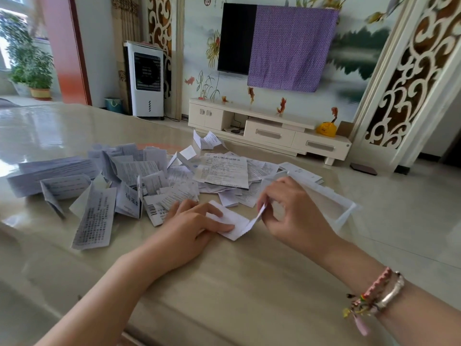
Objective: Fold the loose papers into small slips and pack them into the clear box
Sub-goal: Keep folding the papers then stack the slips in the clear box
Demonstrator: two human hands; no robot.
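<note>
A white paper [234,222] lies on the glossy table [224,283] in front of me. My left hand [192,228] presses it flat with straight fingers. My right hand [289,213] pinches the paper's right end between thumb and fingers and lifts it off the table. Behind both hands spreads a heap of loose printed papers [154,178], some partly folded. The clear box [331,201] stands just behind my right hand, partly hidden by it; a few white slips show at its far end.
A long printed strip [93,218] lies to the left of my left hand. A larger flat leaflet [224,171] tops the heap's right side. The table's right edge runs close beyond the clear box. Bare tabletop stretches toward me.
</note>
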